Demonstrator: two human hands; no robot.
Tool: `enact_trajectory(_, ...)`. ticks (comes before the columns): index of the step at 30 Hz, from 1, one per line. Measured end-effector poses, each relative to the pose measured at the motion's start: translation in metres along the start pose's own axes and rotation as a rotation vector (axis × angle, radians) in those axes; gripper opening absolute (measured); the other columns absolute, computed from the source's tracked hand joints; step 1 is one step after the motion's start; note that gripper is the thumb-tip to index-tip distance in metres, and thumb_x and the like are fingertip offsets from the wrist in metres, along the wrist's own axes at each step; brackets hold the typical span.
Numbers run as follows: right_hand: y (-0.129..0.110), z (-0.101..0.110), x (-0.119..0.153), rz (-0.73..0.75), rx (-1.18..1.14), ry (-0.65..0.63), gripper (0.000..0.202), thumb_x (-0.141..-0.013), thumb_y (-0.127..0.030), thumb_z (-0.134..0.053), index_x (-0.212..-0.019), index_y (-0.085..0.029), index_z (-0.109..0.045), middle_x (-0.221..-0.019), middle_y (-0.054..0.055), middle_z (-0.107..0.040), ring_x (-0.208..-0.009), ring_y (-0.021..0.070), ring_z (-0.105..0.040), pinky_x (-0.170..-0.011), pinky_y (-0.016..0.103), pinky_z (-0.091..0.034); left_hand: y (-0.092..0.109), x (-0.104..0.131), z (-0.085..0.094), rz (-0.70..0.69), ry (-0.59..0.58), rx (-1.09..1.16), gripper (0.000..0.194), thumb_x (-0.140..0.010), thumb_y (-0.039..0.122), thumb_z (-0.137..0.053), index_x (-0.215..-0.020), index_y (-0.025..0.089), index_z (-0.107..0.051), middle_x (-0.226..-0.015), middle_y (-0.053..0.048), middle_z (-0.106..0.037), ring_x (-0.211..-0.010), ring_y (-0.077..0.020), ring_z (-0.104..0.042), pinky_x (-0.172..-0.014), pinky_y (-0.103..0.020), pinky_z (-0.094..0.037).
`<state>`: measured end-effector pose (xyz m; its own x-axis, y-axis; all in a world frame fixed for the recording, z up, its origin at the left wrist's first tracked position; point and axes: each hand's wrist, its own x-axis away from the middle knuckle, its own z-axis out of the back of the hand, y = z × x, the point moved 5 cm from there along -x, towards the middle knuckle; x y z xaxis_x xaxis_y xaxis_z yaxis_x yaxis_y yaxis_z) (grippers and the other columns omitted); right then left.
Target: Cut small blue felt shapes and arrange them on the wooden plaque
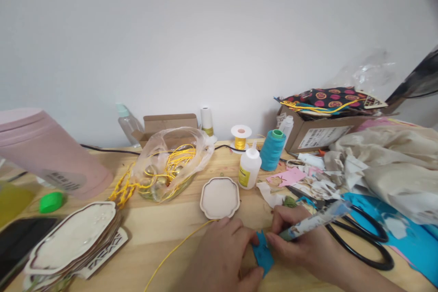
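My left hand [219,255] pinches a small blue piece of felt or paper [263,255] between thumb and fingers, low on the table. My right hand [301,242] is closed round a patterned pen [318,220], its tip end by the blue piece; whether it touches is hidden by my fingers. A yellow cord [178,252] runs from under my left hand toward the front edge. Just beyond that hand lies a pale scalloped wooden plaque [219,197]. Black-handled scissors [371,255] rest to the right of my right hand.
A glue bottle [249,169] and a blue thread cone [272,150] stand behind my hands. Scraps [315,185] and blue sheet material [407,242] lie right. On the left are stacked plaques [71,237], a phone [23,242], a pink tumbler [58,155] and a plastic bag [201,155].
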<state>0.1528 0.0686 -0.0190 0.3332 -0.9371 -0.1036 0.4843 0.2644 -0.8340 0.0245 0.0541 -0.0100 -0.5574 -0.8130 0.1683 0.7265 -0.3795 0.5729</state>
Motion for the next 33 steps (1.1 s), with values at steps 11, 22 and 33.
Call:
enact_trajectory(11, 0.0040, 0.0055, -0.0016, -0.028, -0.044, 0.018, 0.023, -0.068, -0.023, -0.051, -0.049, -0.020, -0.039, -0.044, -0.005, -0.038, -0.041, 0.0097, -0.033, -0.037, 0.020, -0.025, -0.0012, 0.0002, -0.0023, 0.007, -0.021, -0.001, 0.027, -0.064, 0.024, -0.060, -0.091, 0.019, -0.058, -0.089, -0.005, -0.059, -0.084, -0.0232, -0.050, -0.071, -0.034, -0.037)
enact_trajectory(22, 0.0060, -0.0010, 0.0008, 0.030, 0.012, -0.008, 0.022, -0.067, -0.021, -0.055, -0.049, -0.018, -0.043, -0.043, -0.005, -0.043, -0.039, 0.0089, -0.037, -0.036, 0.018, -0.028, -0.0006, 0.0004, -0.0013, -0.044, -0.037, -0.032, 0.027, -0.065, 0.026, -0.060, -0.093, 0.024, -0.057, -0.087, -0.003, -0.058, -0.084, -0.0229, -0.051, -0.070, -0.033, -0.038)
enact_trajectory(33, 0.0038, 0.0014, 0.0005, 0.051, 0.065, 0.033, 0.021, -0.066, -0.020, -0.053, -0.048, -0.018, -0.041, -0.042, -0.004, -0.043, -0.039, 0.0092, -0.038, -0.037, 0.019, -0.027, 0.0011, 0.0007, 0.0006, -0.018, -0.045, -0.038, 0.030, -0.065, 0.026, -0.060, -0.095, 0.023, -0.058, -0.088, -0.004, -0.058, -0.085, -0.0238, -0.050, -0.071, -0.034, -0.038)
